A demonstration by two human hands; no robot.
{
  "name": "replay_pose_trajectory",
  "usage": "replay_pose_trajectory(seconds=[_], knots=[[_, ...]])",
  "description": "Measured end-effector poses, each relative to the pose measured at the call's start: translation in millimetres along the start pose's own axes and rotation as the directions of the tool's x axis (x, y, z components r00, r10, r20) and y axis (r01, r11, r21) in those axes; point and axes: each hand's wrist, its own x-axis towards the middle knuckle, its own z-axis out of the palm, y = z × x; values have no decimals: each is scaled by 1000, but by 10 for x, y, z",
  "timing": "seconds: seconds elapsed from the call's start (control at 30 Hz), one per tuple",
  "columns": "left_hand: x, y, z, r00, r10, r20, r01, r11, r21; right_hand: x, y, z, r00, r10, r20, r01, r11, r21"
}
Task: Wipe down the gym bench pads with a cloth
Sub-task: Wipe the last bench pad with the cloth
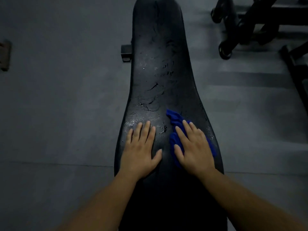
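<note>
Worn black vinyl, soft blue cloth

The bench pad (160, 77) looks like black vinyl, dull-sheened, cracked and flaking in patches. The blue cloth (174, 119) is soft, matt, rumpled fabric. The grey floor (63, 100) appears matt, faintly grainy.

The worktop pad (160, 72) is black with pale, cracked, scuffed patches; the cloth (174, 120) is deep blue; the floor (66, 97) is grey.
</note>
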Motion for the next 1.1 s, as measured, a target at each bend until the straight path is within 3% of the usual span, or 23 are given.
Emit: replay_pose_trajectory(seconds=[0.67,1.1], knots=[[75,-14,-26,998,28,63,-32,997,69,151,121,-24,989,-96,110,107,989,-98],[101,-12,10,998,46,35,-48,997,62,145,184,73,986,-169,13,170,980,-102]])
